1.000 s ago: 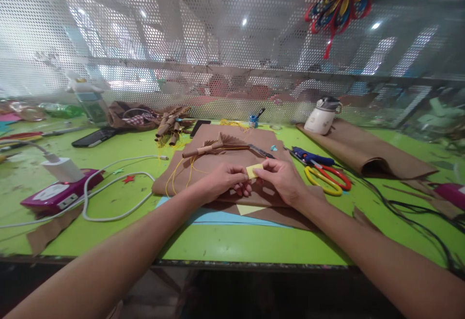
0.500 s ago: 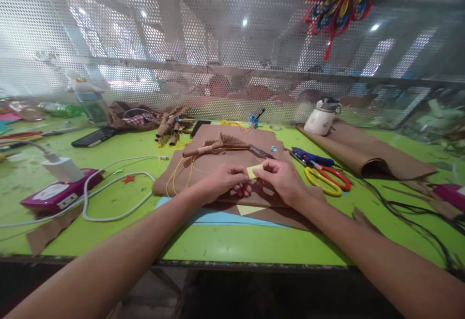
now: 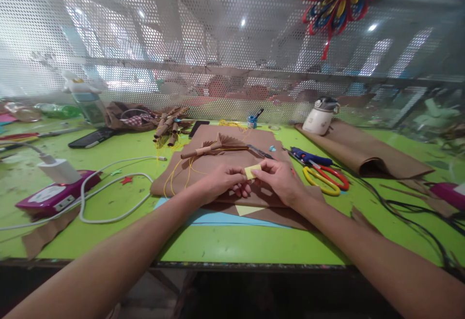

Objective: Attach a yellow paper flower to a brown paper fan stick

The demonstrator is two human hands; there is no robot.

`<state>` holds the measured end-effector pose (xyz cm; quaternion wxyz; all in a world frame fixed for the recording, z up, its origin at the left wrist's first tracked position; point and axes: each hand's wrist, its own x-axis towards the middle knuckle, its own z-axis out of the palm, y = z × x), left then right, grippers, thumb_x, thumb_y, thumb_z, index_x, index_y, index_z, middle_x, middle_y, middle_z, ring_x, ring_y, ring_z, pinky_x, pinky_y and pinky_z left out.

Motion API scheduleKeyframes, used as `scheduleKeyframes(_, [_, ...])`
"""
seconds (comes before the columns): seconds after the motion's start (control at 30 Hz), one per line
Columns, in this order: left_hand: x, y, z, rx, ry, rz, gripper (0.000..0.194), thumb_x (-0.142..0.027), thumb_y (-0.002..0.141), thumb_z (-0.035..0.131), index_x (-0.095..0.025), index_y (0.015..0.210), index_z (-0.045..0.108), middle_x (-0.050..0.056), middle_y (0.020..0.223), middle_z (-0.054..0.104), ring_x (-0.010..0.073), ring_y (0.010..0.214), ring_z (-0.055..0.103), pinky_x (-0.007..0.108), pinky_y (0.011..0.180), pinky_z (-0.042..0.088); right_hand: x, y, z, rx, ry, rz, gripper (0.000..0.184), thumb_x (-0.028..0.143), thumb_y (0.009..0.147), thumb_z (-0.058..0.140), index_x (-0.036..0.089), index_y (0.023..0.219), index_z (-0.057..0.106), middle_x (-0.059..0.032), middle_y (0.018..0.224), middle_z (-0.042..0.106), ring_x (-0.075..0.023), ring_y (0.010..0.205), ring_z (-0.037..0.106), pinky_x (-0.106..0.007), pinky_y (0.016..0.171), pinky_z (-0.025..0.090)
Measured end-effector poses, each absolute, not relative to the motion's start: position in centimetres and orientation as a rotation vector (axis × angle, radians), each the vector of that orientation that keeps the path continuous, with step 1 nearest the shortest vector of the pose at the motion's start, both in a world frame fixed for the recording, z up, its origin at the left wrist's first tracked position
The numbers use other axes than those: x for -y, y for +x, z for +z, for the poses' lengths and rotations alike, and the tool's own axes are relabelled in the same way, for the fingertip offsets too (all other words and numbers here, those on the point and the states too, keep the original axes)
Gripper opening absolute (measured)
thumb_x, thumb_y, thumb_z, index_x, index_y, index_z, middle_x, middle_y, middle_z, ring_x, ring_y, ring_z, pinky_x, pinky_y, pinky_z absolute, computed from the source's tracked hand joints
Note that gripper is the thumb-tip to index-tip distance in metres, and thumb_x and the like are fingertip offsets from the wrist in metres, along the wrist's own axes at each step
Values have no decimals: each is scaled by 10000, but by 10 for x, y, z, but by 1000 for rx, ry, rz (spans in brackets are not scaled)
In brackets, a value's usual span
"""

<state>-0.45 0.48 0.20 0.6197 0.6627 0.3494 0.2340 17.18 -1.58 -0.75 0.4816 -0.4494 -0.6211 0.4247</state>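
A small piece of yellow paper (image 3: 252, 172) is pinched between my two hands, above stacked brown paper (image 3: 203, 137). My left hand (image 3: 228, 179) grips its left end with closed fingers. On the opposite end, the thumb and fingers of my right hand (image 3: 278, 176) are closed. Just beyond my hands lies a rolled brown paper stick (image 3: 198, 152) with a pleated paper fan (image 3: 230, 141) and yellow string (image 3: 172, 176). Beside the fan rests a dark-handled tool (image 3: 258, 151), partly hidden. Light blue sheets (image 3: 232, 218) show under the brown paper.
Scissors with red and yellow handles (image 3: 327, 181) and a blue glue gun (image 3: 308, 156) lie at right. Behind them are a white bottle (image 3: 319, 116) and rolled brown paper (image 3: 366, 152). A purple power strip (image 3: 54, 198) and white cable (image 3: 85, 203) occupy the left; paper rolls (image 3: 169, 128) lie farther back.
The whole view has shifted slightly, so things sit a little farther left. Both hands keep hold of the yellow paper in nearly the same pose.
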Motion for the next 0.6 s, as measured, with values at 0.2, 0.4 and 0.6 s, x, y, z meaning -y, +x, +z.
scheduleKeyframes(0.2, [-5,-4,2,-799,1526,534,179,-279,791,526,-120,812,606,57,707,660,72,561,538,162,492,373,14,172,-11,1515,-1078,1044,262,390,705,651,148,673,553,23,546,561,-103,514,489,-242,530,384])
scheduleKeyframes(0.4, [-5,-5,2,-797,1527,534,165,-252,794,511,-116,813,603,59,707,663,64,556,533,156,496,369,13,173,-12,1537,-1083,1014,223,350,727,631,148,680,550,23,551,565,-98,503,485,-235,516,379])
scheduleKeyframes(0.6, [-6,-5,1,-759,1480,554,120,-220,754,539,-112,735,589,69,695,667,95,594,577,179,528,390,16,172,-10,1523,-1106,1007,197,327,728,618,147,680,553,27,549,563,-95,500,485,-226,502,374])
